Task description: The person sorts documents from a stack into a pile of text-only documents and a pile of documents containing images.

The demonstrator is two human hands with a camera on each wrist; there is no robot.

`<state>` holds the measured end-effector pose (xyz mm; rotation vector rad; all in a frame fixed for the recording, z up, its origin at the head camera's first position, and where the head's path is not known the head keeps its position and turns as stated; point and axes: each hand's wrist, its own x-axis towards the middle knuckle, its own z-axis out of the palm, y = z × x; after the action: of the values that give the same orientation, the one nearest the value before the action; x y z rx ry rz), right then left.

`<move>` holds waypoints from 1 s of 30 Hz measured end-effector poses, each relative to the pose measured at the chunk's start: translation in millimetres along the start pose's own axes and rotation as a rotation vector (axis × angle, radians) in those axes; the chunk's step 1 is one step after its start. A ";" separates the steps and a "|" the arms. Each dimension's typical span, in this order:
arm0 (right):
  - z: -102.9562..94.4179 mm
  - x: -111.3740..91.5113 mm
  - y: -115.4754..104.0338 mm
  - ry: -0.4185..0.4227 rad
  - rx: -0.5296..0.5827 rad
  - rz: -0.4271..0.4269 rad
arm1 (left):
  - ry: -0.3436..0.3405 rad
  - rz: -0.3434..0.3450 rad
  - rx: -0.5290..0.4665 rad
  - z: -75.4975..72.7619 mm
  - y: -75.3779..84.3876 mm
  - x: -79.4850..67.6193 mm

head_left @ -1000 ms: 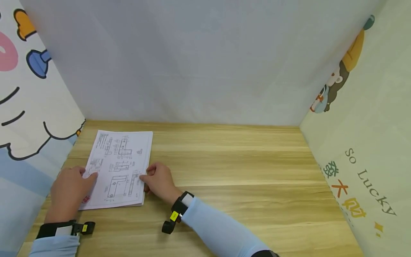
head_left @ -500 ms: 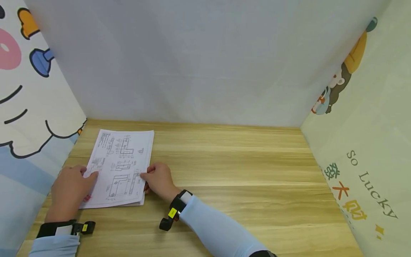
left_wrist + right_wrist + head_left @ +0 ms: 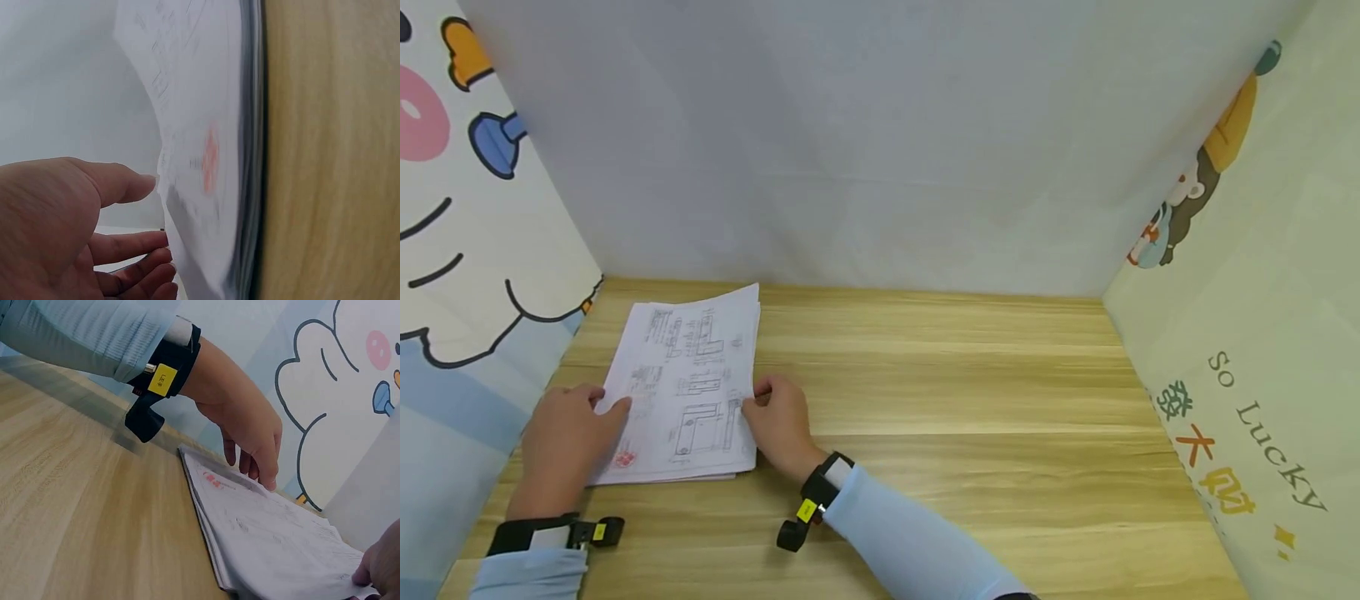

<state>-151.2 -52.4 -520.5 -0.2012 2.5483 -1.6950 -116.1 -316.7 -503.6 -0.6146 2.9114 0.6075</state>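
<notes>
A stack of papers (image 3: 253, 150) lies on the left part of the wooden table. Its top sheet (image 3: 696, 383) bears printed technical drawings and a red stamp, and sits askew to the right of the pages below. At the stack's left edge rests my left hand (image 3: 567, 437), thumb over the paper and fingers along the edge. My right hand (image 3: 782, 425) pinches the top sheet by its right edge, which is raised and bowed. In the right wrist view the near part of this sheet curves up off the stack, and only part of the right hand (image 3: 382, 565) shows.
The wooden tabletop (image 3: 940, 433) extends right of the stack. A grey-white panel (image 3: 865, 150) stands at the back. Cartoon-printed walls (image 3: 497, 242) close the left side, and a cream wall (image 3: 1262, 333) with lettering closes the right.
My right hand has shifted slightly right, drawing the top sheet's right edge with it; the sheet's far right corner has risen and swung out. The left hand has stayed in place.
</notes>
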 end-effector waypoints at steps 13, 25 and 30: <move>-37.0 8.3 10.1 -0.068 0.286 0.252 | -0.012 -0.025 -0.289 5.3 12.5 0.0; -78.4 7.4 19.4 -0.049 0.267 0.174 | -0.155 -0.010 -0.698 14.6 44.4 -12.1; -106.5 3.0 26.1 -0.015 0.232 0.136 | -0.180 0.054 -0.790 24.4 65.3 -15.9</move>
<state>-170.2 54.3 -503.3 -0.0256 2.2711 -1.9061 -127.7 -246.3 -499.4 -0.4973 2.4483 1.7378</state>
